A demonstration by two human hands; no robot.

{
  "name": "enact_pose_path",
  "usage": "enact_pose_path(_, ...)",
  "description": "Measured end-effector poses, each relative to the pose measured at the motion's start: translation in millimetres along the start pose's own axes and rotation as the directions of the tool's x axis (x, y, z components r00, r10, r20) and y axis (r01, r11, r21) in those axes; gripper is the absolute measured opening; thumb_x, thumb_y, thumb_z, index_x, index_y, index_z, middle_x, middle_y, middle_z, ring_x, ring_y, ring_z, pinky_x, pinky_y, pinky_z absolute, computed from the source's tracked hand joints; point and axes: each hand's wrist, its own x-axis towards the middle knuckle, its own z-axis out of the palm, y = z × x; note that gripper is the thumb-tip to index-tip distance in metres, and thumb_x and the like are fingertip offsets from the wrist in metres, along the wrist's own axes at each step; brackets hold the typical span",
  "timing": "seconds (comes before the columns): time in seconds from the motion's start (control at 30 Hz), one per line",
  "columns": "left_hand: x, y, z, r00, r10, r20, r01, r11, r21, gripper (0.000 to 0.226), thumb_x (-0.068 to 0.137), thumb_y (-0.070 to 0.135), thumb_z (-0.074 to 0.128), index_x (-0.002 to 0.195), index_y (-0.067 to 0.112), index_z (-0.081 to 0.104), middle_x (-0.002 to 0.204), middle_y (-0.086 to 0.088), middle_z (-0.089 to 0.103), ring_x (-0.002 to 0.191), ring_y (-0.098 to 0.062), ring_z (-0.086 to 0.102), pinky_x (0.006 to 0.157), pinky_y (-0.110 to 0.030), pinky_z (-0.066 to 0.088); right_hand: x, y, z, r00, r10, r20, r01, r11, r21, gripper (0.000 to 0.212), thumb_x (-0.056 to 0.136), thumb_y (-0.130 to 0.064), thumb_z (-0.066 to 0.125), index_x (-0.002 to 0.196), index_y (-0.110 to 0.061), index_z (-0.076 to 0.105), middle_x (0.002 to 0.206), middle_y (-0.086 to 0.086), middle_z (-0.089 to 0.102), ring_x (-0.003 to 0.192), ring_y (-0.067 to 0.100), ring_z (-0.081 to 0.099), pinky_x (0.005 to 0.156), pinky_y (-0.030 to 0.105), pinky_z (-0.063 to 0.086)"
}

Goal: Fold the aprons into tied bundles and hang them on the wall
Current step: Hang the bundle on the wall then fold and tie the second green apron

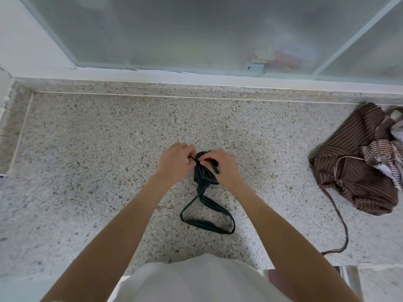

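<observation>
A small dark green striped cloth apron bundle (204, 171), rolled tight, sits at the middle of the speckled grey stone desk (98, 149). Its dark green neck strap (207, 216) trails toward the near edge and lies in a flat loop on the surface. The left hand (174, 162) touches the bundle's left side, its fingers (189, 150) curled and pinching a thin dark tie at the top of the roll. The right hand (222, 168) sits on the right side, its fingers likewise clenched on a short dark tie end that sticks out just below them. Well apart, at the right edge, lies a crumpled heap of brown pinstriped aprons (357, 162), one long brown string (340, 214) running from it toward the near side. Along the far side runs a frosted glass window (174, 31) in a pale frame.
</observation>
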Motion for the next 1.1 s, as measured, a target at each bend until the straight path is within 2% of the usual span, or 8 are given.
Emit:
enact_pose_path(0.13,-4.6,-17.2,12.1,0.99,0.129,-0.057,-0.117,0.977,0.176,0.007,0.071,0.006,0.072,0.074,0.008,0.066,0.07,-0.004,0.06,0.066,-0.023,0.056,0.054,-0.03,0.048,0.3,-3.7,8.0,1.0,0.006,0.01,-0.005,0.998,-0.058,0.009,0.085,-0.013,0.067,0.09,-0.016,0.073,0.086,-0.001,0.071,0.081,0.015,0.06,0.074,0.024,0.046)
enact_pose_path(0.27,-7.7,-36.5,12.2,0.98,0.194,0.053,-0.2,0.92,0.337,0.006,0.078,0.013,0.072,0.08,0.011,0.068,0.073,-0.003,0.062,0.069,-0.023,0.059,0.055,-0.03,0.047,-1.5,-7.7,13.4,0.998,0.063,-0.028,-0.064,0.997,-0.033,0.009,0.085,-0.014,0.067,0.091,-0.017,0.073,0.086,0.0,0.07,0.08,0.016,0.062,0.073,0.027,0.05)
enact_pose_path(0.37,-15.4,-42.9,10.3,0.965,0.15,0.214,-0.247,0.792,0.559,0.02,0.083,0.019,0.065,0.102,0.017,0.064,0.092,0.001,0.066,0.083,-0.02,0.06,0.065,-0.03,0.044,-3.4,-12.3,15.9,0.993,0.093,-0.067,-0.094,0.996,-0.009,0.009,0.083,-0.012,0.069,0.09,-0.015,0.073,0.087,-0.001,0.071,0.082,0.013,0.064,0.078,0.028,0.052)
enact_pose_path(0.5,-14.1,-47.3,4.0,0.927,0.094,0.363,-0.309,0.74,0.598,0.035,0.097,0.019,0.04,0.132,0.017,0.043,0.121,0.001,0.057,0.108,-0.021,0.053,0.084,-0.031,0.038,-13.7,-16.0,16.8,0.974,0.198,-0.108,-0.188,0.977,0.096,0.016,0.083,-0.009,0.069,0.097,-0.015,0.069,0.084,-0.005,0.071,0.081,0.005,0.066,0.08,0.023,0.052)
enact_pose_path(0.77,-13.4,-53.7,-7.4,0.935,-0.048,0.351,-0.177,0.796,0.579,0.016,0.092,0.021,0.039,0.09,0.022,0.055,0.079,0.008,0.065,0.073,-0.015,0.061,0.069,-0.028,0.023,-42.8,-13.6,12.1,0.942,0.302,-0.148,-0.25,0.922,0.295,0.018,0.08,-0.004,0.071,0.087,-0.016,0.06,0.08,-0.011,0.065,0.081,0.003,0.064,0.08,0.02,0.052)
enact_pose_path(0.93,-16.2,-53.5,-5.4,0.945,-0.119,0.305,-0.021,0.908,0.419,0.025,0.1,0.029,0.032,0.096,0.022,0.056,0.078,0.005,0.067,0.069,-0.017,0.061,0.081,-0.029,0.038,-40.3,-15.0,-1.1,0.909,0.415,0.017,-0.402,0.868,0.291,0.022,0.087,-0.014,0.065,0.107,-0.019,0.056,0.091,-0.013,0.068,0.085,-0.008,0.062,0.082,0.011,0.047)
enact_pose_path(1.03,-27.6,-52.9,-10.1,0.937,-0.257,0.236,0.246,0.966,0.073,0.029,0.097,0.028,0.042,0.125,0.026,0.048,0.101,0.008,0.065,0.084,-0.015,0.063,0.076,-0.031,0.049,-29.2,-23.4,-13.0,0.906,0.419,0.066,-0.419,0.86,0.29,0.037,0.092,-0.026,0.059,0.126,-0.019,0.047,0.112,-0.009,0.06,0.101,0.0,0.056,0.094,0.02,0.045)
enact_pose_path(1.1,-42.2,-47.1,-15.3,0.922,-0.352,0.162,0.381,0.901,-0.206,0.037,0.095,0.024,0.049,0.131,0.027,0.043,0.108,0.012,0.06,0.09,-0.01,0.059,0.071,-0.024,0.045,-29.4,-29.0,-17.5,0.902,0.431,-0.032,-0.416,0.886,0.206,0.043,0.093,-0.028,0.057,0.132,-0.019,0.042,0.125,-0.007,0.052,0.113,0.007,0.048,0.098,0.023,0.038)
